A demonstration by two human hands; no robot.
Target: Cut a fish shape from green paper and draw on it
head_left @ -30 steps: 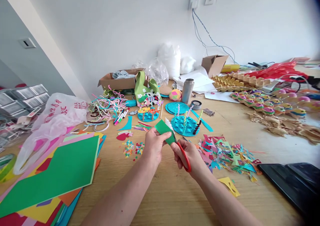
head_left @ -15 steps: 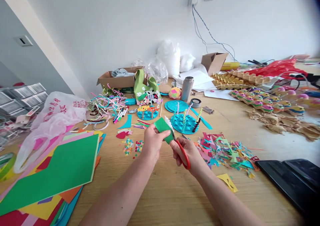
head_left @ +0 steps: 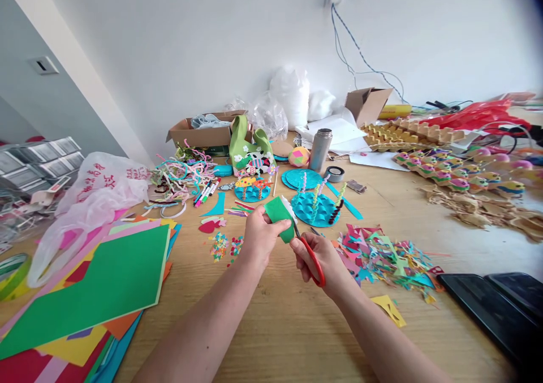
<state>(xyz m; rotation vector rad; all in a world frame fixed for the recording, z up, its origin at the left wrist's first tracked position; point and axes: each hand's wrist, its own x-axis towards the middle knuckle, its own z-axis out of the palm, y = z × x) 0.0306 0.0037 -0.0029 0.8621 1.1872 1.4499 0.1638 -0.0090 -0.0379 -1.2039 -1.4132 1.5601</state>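
Between thumb and fingers, my left hand point(head_left: 262, 235) pinches a small piece of green paper point(head_left: 276, 213) above the middle of the table. White shows along the paper's far right edge. My right hand point(head_left: 319, 263) is closed on red-handled scissors point(head_left: 313, 258), whose blades reach the right edge of the green paper. Whether the blades are apart is too small to tell. Behind the paper stands a blue bumpy disc point(head_left: 304, 216) with fuzzy stems rising from it. Paper scraps point(head_left: 390, 258) lie in a heap right of my right hand.
Coloured sheets with a green one point(head_left: 106, 281) on top lie at the left, beside a plastic bag point(head_left: 102, 185). A metal flask point(head_left: 321, 150) and a roll of tape point(head_left: 335, 173) stand further back. Dark phone-like devices point(head_left: 475, 304) lie at the right. Painted egg-carton pieces point(head_left: 458, 171) fill the back right.
The scissors and the green paper have shifted slightly against each other, and the paper's lower corner now looks rounder. The whole view has shifted slightly. Both hands keep their holds.
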